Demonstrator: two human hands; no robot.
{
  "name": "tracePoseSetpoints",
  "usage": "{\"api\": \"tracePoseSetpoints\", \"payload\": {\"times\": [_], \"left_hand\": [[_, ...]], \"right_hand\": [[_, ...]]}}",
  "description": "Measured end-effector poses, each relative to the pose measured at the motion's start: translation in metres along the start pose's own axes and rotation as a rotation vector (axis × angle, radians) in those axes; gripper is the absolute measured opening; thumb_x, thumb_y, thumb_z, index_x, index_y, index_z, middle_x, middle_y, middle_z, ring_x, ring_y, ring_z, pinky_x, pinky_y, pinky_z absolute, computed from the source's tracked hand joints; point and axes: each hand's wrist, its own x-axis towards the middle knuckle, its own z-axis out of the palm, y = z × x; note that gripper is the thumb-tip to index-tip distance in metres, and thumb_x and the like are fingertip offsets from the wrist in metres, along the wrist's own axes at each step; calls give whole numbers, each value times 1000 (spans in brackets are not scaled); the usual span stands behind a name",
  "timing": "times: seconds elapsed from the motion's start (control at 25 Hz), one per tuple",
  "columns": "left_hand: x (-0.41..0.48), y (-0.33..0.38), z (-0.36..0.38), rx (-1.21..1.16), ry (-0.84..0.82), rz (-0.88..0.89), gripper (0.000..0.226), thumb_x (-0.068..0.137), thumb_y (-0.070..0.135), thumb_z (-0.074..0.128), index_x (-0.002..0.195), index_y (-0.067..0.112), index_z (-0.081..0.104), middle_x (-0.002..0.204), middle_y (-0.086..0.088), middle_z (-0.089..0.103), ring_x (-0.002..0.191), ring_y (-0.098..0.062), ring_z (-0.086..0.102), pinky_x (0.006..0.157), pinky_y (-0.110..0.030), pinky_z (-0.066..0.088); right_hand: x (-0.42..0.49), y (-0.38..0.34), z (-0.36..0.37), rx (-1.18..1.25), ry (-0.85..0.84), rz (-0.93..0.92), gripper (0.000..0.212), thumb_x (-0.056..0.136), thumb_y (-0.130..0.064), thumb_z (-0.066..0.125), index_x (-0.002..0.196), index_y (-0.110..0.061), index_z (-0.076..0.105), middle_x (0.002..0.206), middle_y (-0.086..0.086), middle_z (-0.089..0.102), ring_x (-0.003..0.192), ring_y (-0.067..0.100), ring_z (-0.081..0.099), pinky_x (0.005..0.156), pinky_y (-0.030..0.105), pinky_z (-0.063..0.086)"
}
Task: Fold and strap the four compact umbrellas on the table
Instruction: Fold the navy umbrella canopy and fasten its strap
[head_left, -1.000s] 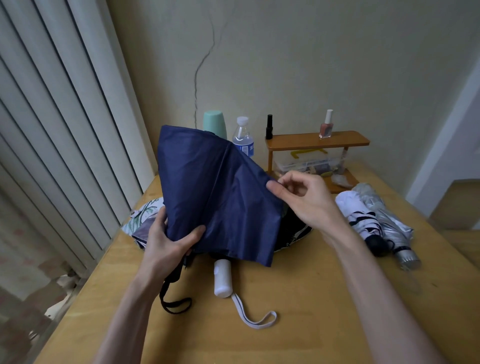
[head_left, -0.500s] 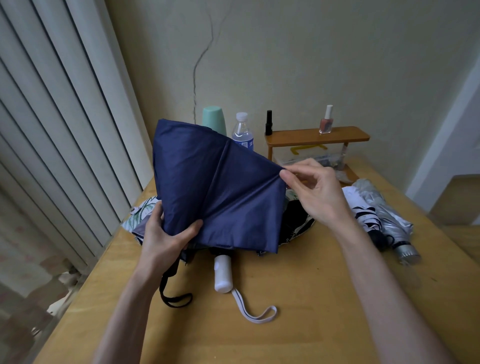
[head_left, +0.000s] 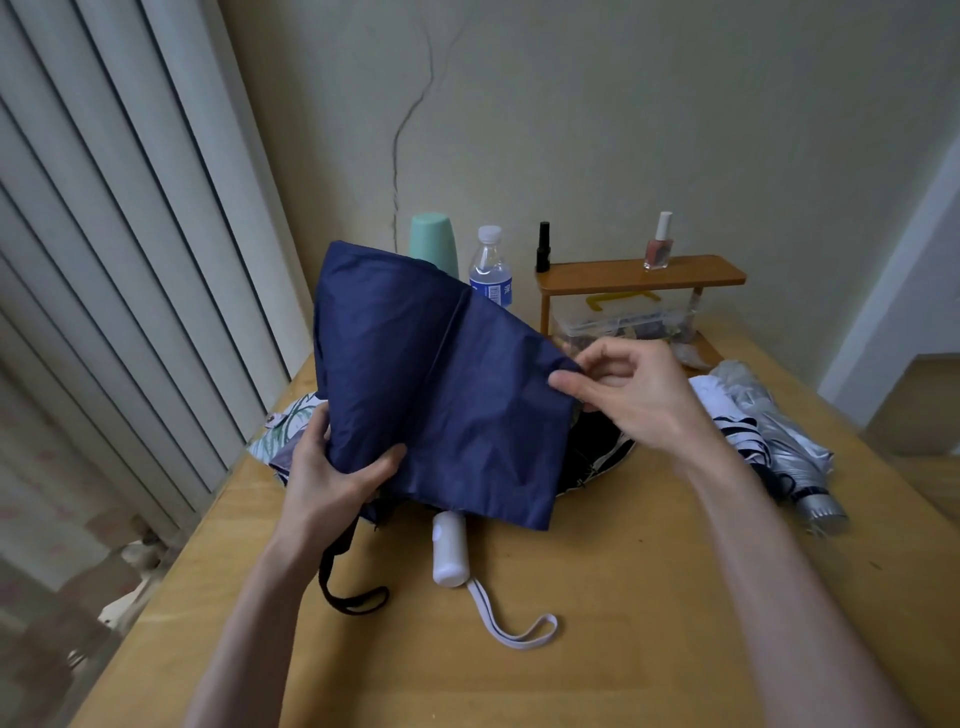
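**Navy canopy held up between both hands**

I see the navy umbrella (head_left: 441, 384) raised above the near middle of the wooden table (head_left: 649, 623), its thin matte fabric spread in broad flat panels with 1 sharp crease running down the centre. My left hand (head_left: 332, 478) clamps the lower left of the cloth, thumb across the front and fingers wrapped behind. My right hand (head_left: 634, 389) pinches the right corner between thumb and forefinger, the other fingers loosely curled. A black wrist loop (head_left: 353, 597) hangs below the left hand onto the tabletop.

Under the canopy lies a smooth white cylindrical handle (head_left: 450, 551) with a pale flat strap (head_left: 514, 623) curling toward me. A leaf-printed fabric (head_left: 280, 431) shows at the left, dark fabric with a pale edge at the right. Farther right, 2 folded umbrellas lie side by side: a white one with black stripes (head_left: 732, 421) and a shiny silver one (head_left: 779, 431) with a ribbed cap.

Behind stand a mint cup (head_left: 434, 241), a clear water bottle (head_left: 490, 270) and a small wooden shelf (head_left: 639, 270) carrying 2 nail polish bottles.
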Motion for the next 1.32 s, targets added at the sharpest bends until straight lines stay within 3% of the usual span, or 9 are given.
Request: {"api": "tracePoseSetpoints", "payload": {"times": [0.2, 0.36, 0.44, 0.56, 0.68, 0.84, 1.0, 1.16, 1.32], "left_hand": [[-4, 4, -10, -44, -76, -59, 54, 81, 8, 87, 122, 32, 60, 97, 22, 76, 76, -7, 75, 60, -22, 61], [-5, 6, -8, -63, -109, -112, 67, 69, 28, 89, 129, 24, 59, 100, -5, 76, 75, -46, 71, 59, -38, 63], [-5, 7, -4, -75, -94, -111, 67, 69, 30, 88, 129, 24, 59, 98, -7, 75, 65, -28, 73, 57, -30, 61], [-5, 8, 2, -112, -16, -118, 54, 72, 28, 89, 118, 30, 60, 105, -3, 72, 65, -10, 71, 58, -28, 60], [-3, 4, 1, -138, 46, -133, 80, 66, 47, 100, 131, 26, 59, 117, -3, 72, 91, -28, 74, 76, -42, 62], [-3, 7, 0, -174, 84, -113, 90, 61, 55, 98, 136, 26, 57, 124, 0, 70, 109, -33, 73, 88, -53, 62], [-3, 10, 0, -193, 64, -82, 68, 71, 33, 89, 131, 31, 57, 122, 13, 64, 105, -12, 71, 86, -40, 62], [-4, 6, 2, -129, 11, -58, 60, 78, 23, 91, 127, 28, 57, 115, 6, 70, 76, -6, 73, 62, -25, 60], [-4, 7, 5, -94, -6, -47, 73, 69, 34, 90, 133, 26, 56, 120, 10, 69, 91, -7, 73, 78, -31, 59]], "right_hand": [[-7, -5, -21, 338, -165, 135, 15, 81, -29, 78, 84, -15, 74, 99, 6, 74, 101, 20, 67, 98, 36, 56], [-9, -11, -2, 660, -229, 207, 48, 98, -34, 62, 128, 3, 63, 122, 13, 68, 112, 23, 63, 106, 38, 48], [-7, -16, 14, 690, -95, 227, 55, 98, -45, 64, 133, -2, 60, 126, 9, 70, 115, 23, 67, 103, 37, 50], [-6, -20, 28, 441, 102, 248, 74, 76, -66, 78, 123, -10, 68, 116, 4, 77, 109, 21, 72, 94, 36, 57], [-9, -18, 28, 195, 142, 168, 39, 86, -50, 80, 88, -12, 77, 86, -1, 79, 77, 10, 69, 69, 22, 54], [-6, -12, 32, 137, 157, 76, 5, 93, -28, 80, 95, -25, 76, 89, -4, 81, 85, 4, 74, 81, 25, 57], [-3, -8, 37, 292, 136, 136, 26, 99, -9, 70, 125, -14, 75, 112, -2, 79, 109, 8, 73, 90, 20, 57], [-6, -13, 38, 284, 142, 129, 9, 99, -24, 73, 101, -26, 82, 103, -9, 81, 104, 7, 74, 84, 23, 56], [-5, -13, 33, 311, 236, 7, 7, 98, -23, 74, 98, -25, 81, 99, -6, 81, 99, 7, 75, 82, 19, 57]]}}
